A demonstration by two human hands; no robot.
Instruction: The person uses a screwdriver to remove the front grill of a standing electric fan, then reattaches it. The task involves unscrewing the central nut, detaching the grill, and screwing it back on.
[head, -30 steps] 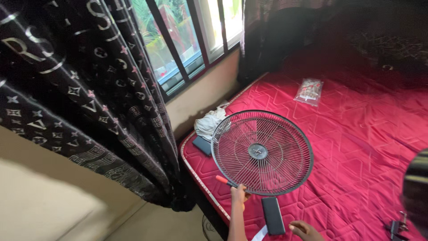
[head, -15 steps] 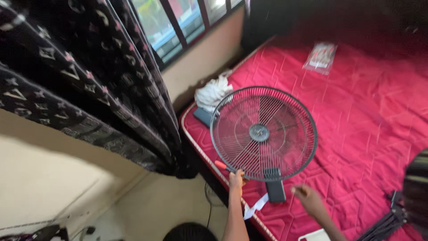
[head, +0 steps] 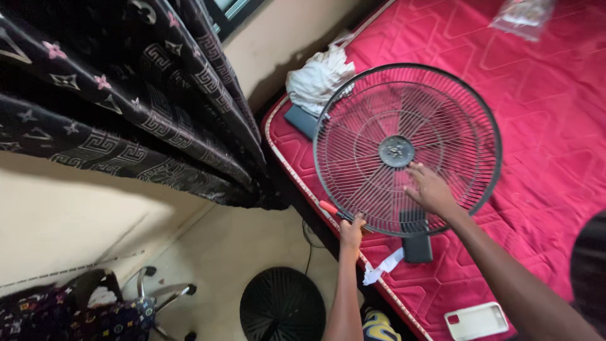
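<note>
**Fan guard on red mattress, both hands at its lower half**

Far left: dark patterned curtain (head: 126, 107), hanging from the top edge down over a cream wall. Bottom left: a chair with chrome legs (head: 151, 297) on the pale floor. Lower centre: round black fan base (head: 282, 306), flat on the floor beside the bed.

Centre: left hand (head: 351, 231), at the bottom rim of the fan guard. Grip pressed together around a red-handled tool (head: 334, 211), whose handle juts out to the left of the fist, just at the rim.

Centre right: round black wire fan guard (head: 407, 148), lying on the red quilted mattress (head: 555, 139) near its floor-side edge, hub in the middle. A white cloth bundle (head: 319, 79) and a dark flat object (head: 302, 119) sit just beside its upper left rim.

Right of centre: right hand (head: 431, 188), fingers spread, resting on the wires just below the hub. Below it, a black rectangular part (head: 416, 240) and a white scrap (head: 382, 268).

Bottom right: white phone case (head: 476, 320). Top right: clear plastic bag (head: 524, 16).
</note>
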